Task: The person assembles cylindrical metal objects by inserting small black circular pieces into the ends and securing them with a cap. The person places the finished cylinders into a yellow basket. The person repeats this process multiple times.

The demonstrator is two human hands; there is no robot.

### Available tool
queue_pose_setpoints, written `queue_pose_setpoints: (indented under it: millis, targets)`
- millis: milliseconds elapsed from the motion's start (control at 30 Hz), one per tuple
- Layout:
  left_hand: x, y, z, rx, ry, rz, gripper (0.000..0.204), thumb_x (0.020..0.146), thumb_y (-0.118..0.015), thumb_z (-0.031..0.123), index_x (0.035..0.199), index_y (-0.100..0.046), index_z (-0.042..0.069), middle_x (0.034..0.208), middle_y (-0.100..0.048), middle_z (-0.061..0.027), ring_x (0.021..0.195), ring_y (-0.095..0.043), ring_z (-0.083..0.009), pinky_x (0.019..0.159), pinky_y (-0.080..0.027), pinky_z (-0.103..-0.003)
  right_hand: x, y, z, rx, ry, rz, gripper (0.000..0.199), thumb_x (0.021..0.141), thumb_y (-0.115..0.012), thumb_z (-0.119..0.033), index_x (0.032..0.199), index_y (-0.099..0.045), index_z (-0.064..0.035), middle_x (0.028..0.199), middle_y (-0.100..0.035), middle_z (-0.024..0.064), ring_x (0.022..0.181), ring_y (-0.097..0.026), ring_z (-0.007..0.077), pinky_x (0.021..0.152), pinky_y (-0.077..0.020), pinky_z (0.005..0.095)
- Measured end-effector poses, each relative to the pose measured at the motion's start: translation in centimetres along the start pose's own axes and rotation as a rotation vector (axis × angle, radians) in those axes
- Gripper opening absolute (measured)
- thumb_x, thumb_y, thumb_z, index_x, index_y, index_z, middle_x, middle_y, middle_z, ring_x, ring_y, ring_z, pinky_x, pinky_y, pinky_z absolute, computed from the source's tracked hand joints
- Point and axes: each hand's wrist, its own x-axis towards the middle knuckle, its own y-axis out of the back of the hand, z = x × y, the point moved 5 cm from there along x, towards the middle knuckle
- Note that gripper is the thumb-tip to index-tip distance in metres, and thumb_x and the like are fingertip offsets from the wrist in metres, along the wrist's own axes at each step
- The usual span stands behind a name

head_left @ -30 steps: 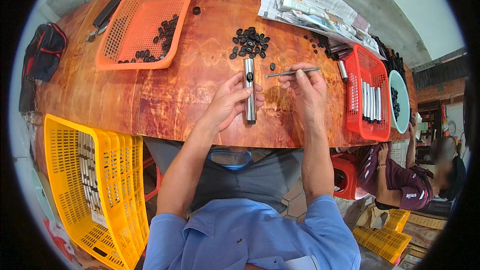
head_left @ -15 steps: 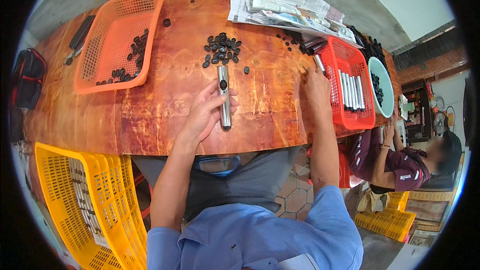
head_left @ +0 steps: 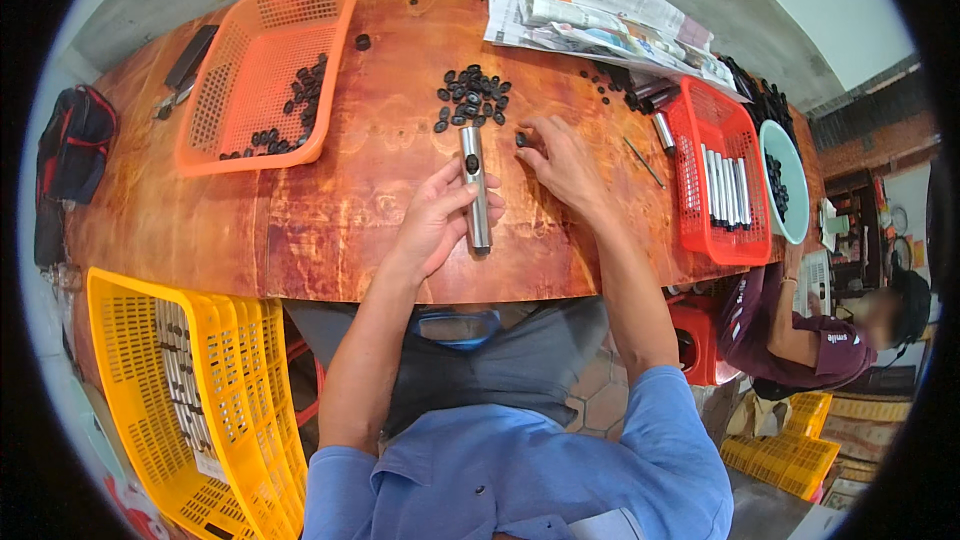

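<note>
Red-brown table bearing orange basket, black pieces, thin rod, papers, red basket

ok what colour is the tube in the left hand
The tube in the left hand is shiny silver, best seen in the head view.

A glossy red-brown table runs along a wall, white above, grey below. Near it, 1 red stool stands by 6-sided floor tiles. At far right, blurred, is probably a dark shelf.
</note>
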Motion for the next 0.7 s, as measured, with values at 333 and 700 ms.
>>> queue_pose_setpoints:
  millis: [333,700]
  targets:
    - [-0.2,-0.1,0.0,0.012,-0.001,-0.011,0.049,0.099,-0.059,0.008,0.142,-0.041,-0.003,0.117,-0.063,-0.0171,0.100,-0.069,-0.0255,0.089,-0.061,-0.040,0.5,-0.7,0.6,-0.059,-0.044,0.001,0.021,0.086,-0.073,-0.008,0.104,-0.068,0.0015,0.094,-0.065,0.0162,0.088,-0.068,0.0311,0.077,-0.0532,0.0398]
    - [-0.2,-0.3,-0.4,0.034,-0.021,-0.098,0.051,0.099,-0.060,0.002,0.147,-0.043,0.002,0.122,-0.062,-0.0076,0.109,-0.065,-0.0179,0.095,-0.057,-0.033,-2.5,1.2,-8.6,0.056,0.272,0.071,0.024,0.081,-0.075,-0.010,0.103,-0.068,-0.0048,0.090,-0.064,0.0118,0.074,-0.066,0.0303,0.064,-0.0529,0.0385]
